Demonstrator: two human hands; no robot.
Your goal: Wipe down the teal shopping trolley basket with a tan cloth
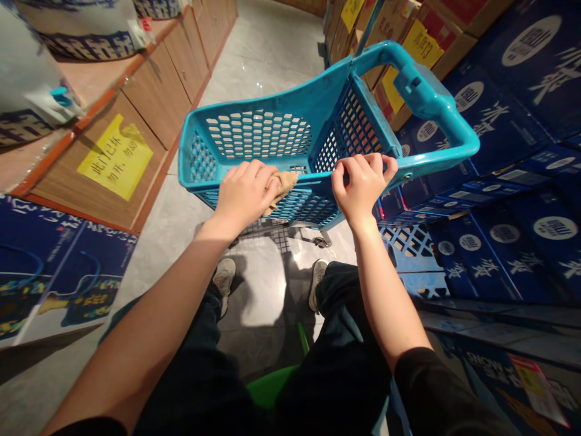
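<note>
A blue plastic shopping cart point(272, 103) with honeycomb-holed walls stands before me, its handle at the right. My left hand point(245, 192) is closed on a tan cloth point(285, 181) and presses it over the near rim. Farther right along that rim, my right hand point(363, 181) grips the edge near the cart's inner divider point(363, 115), fingers curled over the top. Some of the cloth is hidden under the left hand. Inside, the visible part of the basket holds nothing.
Stacked blue beer cartons point(499, 236) rise at the right, with brown cardboard boxes point(385, 30) behind. Wooden cabinets point(157, 79) carrying large white-and-blue jars point(91, 27) line the left. A green seat point(272, 387) shows between my legs. Grey floor tiles point(258, 48) run between the rows.
</note>
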